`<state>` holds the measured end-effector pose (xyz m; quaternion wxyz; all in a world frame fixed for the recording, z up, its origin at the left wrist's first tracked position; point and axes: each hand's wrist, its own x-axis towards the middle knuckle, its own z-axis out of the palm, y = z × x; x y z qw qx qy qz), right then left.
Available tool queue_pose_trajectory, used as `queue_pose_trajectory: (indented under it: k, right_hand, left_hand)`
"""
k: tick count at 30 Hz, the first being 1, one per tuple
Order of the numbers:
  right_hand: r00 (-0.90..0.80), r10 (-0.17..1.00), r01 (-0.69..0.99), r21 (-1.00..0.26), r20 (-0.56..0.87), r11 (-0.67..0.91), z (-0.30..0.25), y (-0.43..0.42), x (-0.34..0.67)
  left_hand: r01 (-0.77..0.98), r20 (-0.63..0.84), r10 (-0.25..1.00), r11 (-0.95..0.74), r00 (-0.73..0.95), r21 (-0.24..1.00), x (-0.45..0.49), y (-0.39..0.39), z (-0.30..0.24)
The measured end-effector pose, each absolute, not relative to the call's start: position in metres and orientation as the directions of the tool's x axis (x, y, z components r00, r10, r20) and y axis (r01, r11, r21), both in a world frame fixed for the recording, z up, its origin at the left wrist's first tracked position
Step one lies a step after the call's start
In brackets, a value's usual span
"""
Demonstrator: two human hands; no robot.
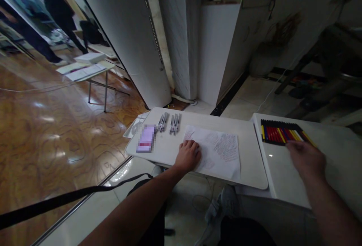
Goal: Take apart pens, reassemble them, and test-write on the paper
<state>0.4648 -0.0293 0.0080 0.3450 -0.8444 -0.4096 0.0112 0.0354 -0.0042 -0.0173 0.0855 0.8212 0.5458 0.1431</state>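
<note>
My left hand (189, 154) rests on the left part of a white sheet of paper (210, 148), its bent fingers slightly apart. Rows of handwriting or scribbles cover parts of the sheet. On the right, my right hand (307, 159) is at the lower edge of a row of pens (279, 132) with black ends and red, yellow, blue and white bodies. Its fingers are curled closed, slightly blurred, and hide whatever may be between them. Left of the sheet lie two small groups of clear pens, one group (163, 121) beside the other (175, 123).
A pixelated purple rectangular item (146, 138) lies at the left end of the white table (249, 140). A second white table (336, 136) adjoins it on the right. Beyond stand a pillar (124, 34) and a white cabinet (217, 49). Further left are a small table (109, 66) and people standing.
</note>
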Motion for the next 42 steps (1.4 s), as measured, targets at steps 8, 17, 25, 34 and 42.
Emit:
queue_pose_trajectory:
  k: [8,17,25,34,42]
  right_hand:
    - [0.151,0.988,0.772,-0.627,0.018,-0.107,0.005,-0.016,0.291]
    - [0.093,0.976,0.937,-0.349,0.199,-0.018,-0.032,0.01,0.219]
    - [0.088,0.865,0.952,-0.299,0.494,0.074,-0.066,0.0,0.221]
    - [0.116,0.864,0.933,-0.353,0.49,0.074,-0.063,-0.003,0.22]
    - [0.126,0.874,0.926,-0.371,0.47,0.066,-0.06,-0.001,0.216]
  left_hand:
    - [0.866,0.069,0.936,-0.347,0.346,0.361,0.032,-0.003,-0.014]
    - [0.81,0.056,0.943,-0.312,0.328,0.496,0.027,-0.003,-0.012]
    - [0.791,0.037,0.944,-0.296,0.327,0.536,0.029,0.001,-0.014]
    - [0.813,0.083,0.996,-0.042,-0.009,0.581,-0.001,0.043,-0.004]
    - [0.879,0.094,0.96,0.2,-0.265,0.432,-0.053,0.078,-0.009]
